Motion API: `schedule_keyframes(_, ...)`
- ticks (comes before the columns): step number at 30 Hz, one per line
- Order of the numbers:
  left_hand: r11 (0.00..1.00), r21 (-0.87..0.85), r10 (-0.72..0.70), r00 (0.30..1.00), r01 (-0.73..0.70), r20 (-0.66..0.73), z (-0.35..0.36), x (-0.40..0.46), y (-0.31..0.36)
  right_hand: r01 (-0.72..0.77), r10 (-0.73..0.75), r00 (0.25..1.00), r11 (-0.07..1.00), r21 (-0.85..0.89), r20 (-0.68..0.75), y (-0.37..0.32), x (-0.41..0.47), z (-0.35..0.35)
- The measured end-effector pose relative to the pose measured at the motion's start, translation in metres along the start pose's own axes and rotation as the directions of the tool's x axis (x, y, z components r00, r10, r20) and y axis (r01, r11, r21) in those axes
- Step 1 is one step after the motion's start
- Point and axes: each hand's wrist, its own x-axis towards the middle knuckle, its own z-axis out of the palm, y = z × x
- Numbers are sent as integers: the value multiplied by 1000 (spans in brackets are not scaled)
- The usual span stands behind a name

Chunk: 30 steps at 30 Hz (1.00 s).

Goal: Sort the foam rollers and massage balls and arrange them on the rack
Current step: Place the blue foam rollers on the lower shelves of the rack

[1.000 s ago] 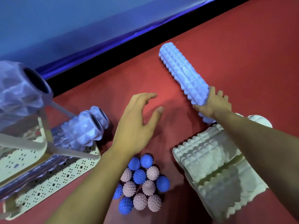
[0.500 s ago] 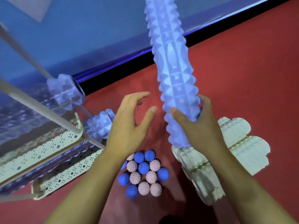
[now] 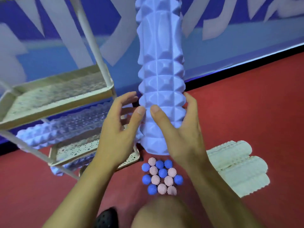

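1. Head view: the right hand (image 3: 184, 134) grips the lower end of an upright blue foam roller (image 3: 160, 76), thumb across its front.
2. The left hand (image 3: 119, 129) touches its left side, thumb tip on the foam, fingers loosely spread.
3. Massage balls (image 3: 162, 176) cluster on the red floor (image 3: 255, 104) beneath; cream rollers (image 3: 236, 167) lie right, the rack (image 3: 54, 97) left.

Bare arms, no sleeves.
Both forearms are uncovered to the frame edge; a bare knee (image 3: 164, 213) and a black perforated shoe (image 3: 107, 218) show below.
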Motion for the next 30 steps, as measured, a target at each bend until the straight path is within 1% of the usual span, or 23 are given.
schedule_keyframes(3,998,-61,0,999,-2,-40,-34,-22,34,-10,3,998,994,109,70,-40,-32,18)
schedule_keyframes(7,985,-170,-43,986,15,-163,-74,-50,71,-2,-13,997,979,205,70,-84,-73,49)
schedule_keyframes(12,934,-354,-182,919,51,-349,-116,-84,94,-42,15,996,943,329,84,-115,-122,95)
schedule_keyframes(14,898,-435,-244,889,56,-387,-129,-97,99,-46,10,993,947,318,115,-122,-140,110)
schedule_keyframes(17,828,-560,-297,874,34,-385,-146,-113,104,-76,12,980,945,318,200,-130,-166,122)
schedule_keyframes(19,834,-552,-303,843,9,-444,-157,-121,109,-79,0,969,948,309,248,-131,-177,127)
schedule_keyframes(21,872,-489,-308,791,12,-529,-165,-128,116,-72,-18,957,952,298,288,-133,-183,130)
schedule_keyframes(23,894,-448,-289,759,-4,-584,-176,-133,121,-80,-2,953,963,256,304,-137,-187,132)
schedule_keyframes(25,911,-412,-255,747,-27,-614,-192,-135,123,-77,4,968,955,285,250,-143,-182,128)
schedule_keyframes(27,935,-355,-214,749,-30,-627,-208,-136,122,-120,47,981,908,402,186,-152,-166,115)
schedule_keyframes(29,960,-280,-159,765,-28,-623,-223,-137,117,-229,139,968,827,514,209,-163,-144,97)
schedule_keyframes(30,968,-251,-146,776,-17,-614,-230,-138,113,-289,180,951,802,523,250,-167,-134,90)
